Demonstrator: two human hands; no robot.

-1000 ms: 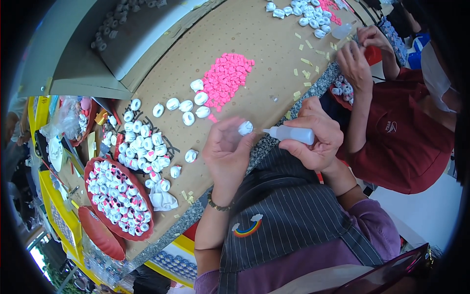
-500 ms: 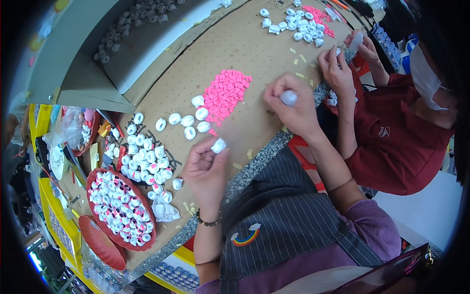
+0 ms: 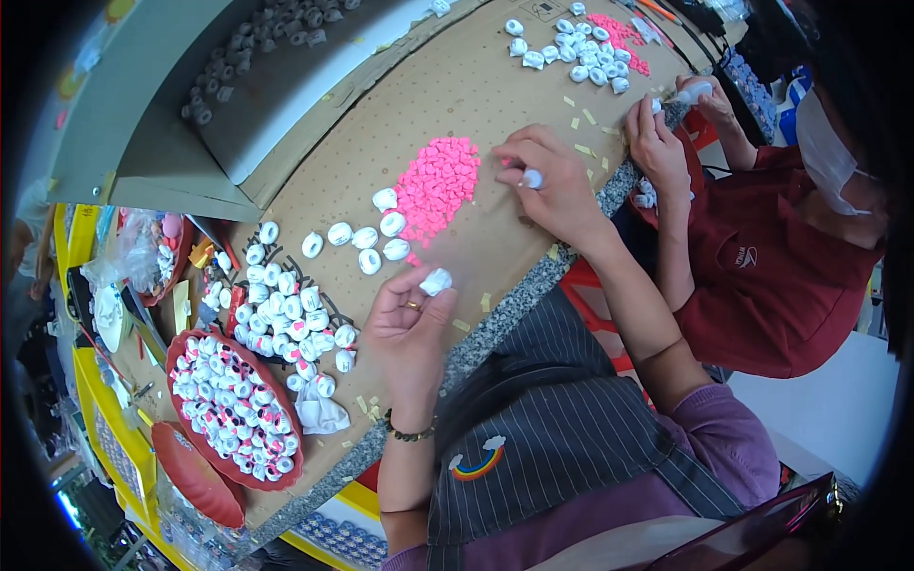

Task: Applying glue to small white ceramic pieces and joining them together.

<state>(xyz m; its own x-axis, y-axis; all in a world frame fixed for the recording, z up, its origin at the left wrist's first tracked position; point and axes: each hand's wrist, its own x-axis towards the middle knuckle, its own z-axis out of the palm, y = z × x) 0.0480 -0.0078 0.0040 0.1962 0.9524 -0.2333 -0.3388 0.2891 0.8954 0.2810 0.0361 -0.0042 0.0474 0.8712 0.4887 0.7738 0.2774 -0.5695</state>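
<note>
Left hand pinches one white cap at its fingertips, lifted clear of the board — free to turn. Right hand, closed on a small white tube, sits beside the pink pile — within reach.

A second ago both hands were close together, near the surface's edge. Now the right hand has gone out across the surface — it sits just beside the pink pile, with the white tube tucked in its fingers. The left hand has dropped a little lower, holding up one white cap.
</note>
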